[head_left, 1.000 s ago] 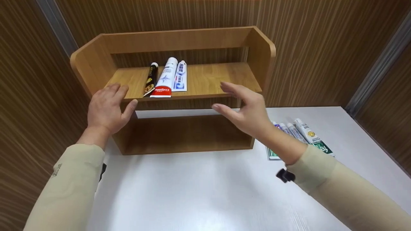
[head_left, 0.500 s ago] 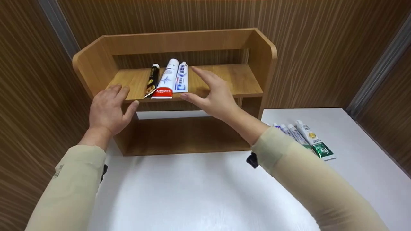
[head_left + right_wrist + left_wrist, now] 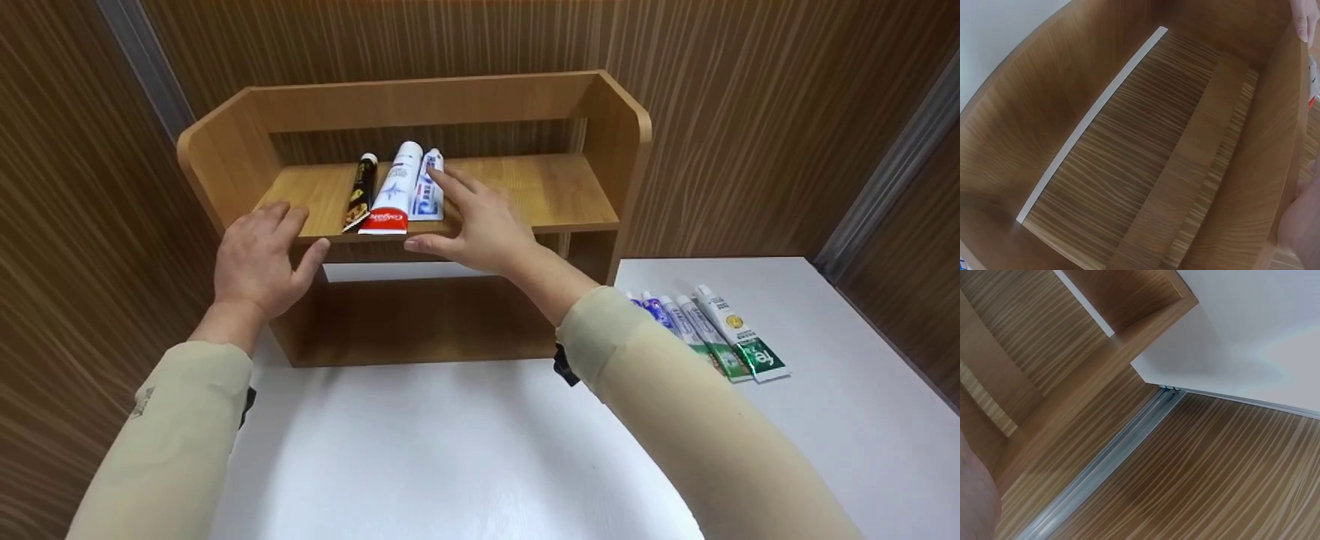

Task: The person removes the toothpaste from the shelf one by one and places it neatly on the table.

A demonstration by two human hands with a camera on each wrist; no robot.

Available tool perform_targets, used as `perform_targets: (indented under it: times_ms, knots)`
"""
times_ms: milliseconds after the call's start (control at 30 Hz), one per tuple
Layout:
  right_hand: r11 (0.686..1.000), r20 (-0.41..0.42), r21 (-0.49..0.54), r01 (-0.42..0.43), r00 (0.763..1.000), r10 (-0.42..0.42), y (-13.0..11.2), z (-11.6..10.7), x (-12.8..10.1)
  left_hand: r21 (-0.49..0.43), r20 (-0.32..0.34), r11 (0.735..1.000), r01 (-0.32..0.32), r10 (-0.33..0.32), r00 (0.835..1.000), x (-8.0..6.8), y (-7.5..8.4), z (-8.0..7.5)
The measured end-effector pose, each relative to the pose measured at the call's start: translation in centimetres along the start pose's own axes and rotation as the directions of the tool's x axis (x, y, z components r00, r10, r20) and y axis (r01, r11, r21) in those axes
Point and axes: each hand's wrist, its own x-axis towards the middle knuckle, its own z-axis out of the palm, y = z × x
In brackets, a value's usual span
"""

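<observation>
Three toothpaste tubes lie side by side on the upper board of a wooden shelf (image 3: 559, 184): a black tube (image 3: 361, 187), a white Colgate tube (image 3: 397, 180) with a red end, and a white-and-blue tube (image 3: 426, 196). My right hand (image 3: 484, 229) reaches over the white-and-blue tube's right side, index fingertip on its upper part, thumb stretched out at the board's front edge. My left hand (image 3: 259, 259) rests on the board's left front corner, thumb spread along the edge. In the right wrist view, part of the right hand (image 3: 1303, 225) shows by the board.
Several more toothpaste tubes (image 3: 720, 330) lie in a row on the white table (image 3: 450, 442), right of the shelf. The shelf has a lower compartment (image 3: 427, 315) and raised side panels (image 3: 619, 142). Wood-grain walls (image 3: 720, 112) stand behind and at both sides.
My right hand has moved left across the shelf to the white-and-blue tube, its fingers lowering over it. The left hand stays at the shelf corner. The view has tilted slightly.
</observation>
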Motion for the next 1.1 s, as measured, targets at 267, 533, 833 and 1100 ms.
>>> perform_targets:
  times_ms: [267, 533, 833, 1100]
  knots:
    - [0.983, 0.046, -0.18, 0.021, 0.999, -0.013, 0.0, 0.7, 0.0, -0.011, -0.011, 1.0, -0.005, 0.005, 1.0, -0.1, -0.1, -0.3]
    - [0.938, 0.091, -0.341, 0.07, 0.995, -0.041, 0.0, 0.6, -0.1, -0.011, -0.014, 1.0, -0.011, 0.011, 1.0, 0.2, 0.0, -0.5]
    - [0.951, 0.016, -0.309, 0.029, 1.0, -0.025, 0.0, 1.1, -0.9, -0.013, 0.003, 1.0, -0.008, 0.008, 1.0, 0.1, 0.2, -0.4]
    - [0.987, -0.182, -0.162, -0.007, 0.983, -0.023, -0.1, 2.2, -2.0, -0.021, 0.002, 1.0, -0.001, 0.001, 1.0, 0.0, -0.1, -0.6]
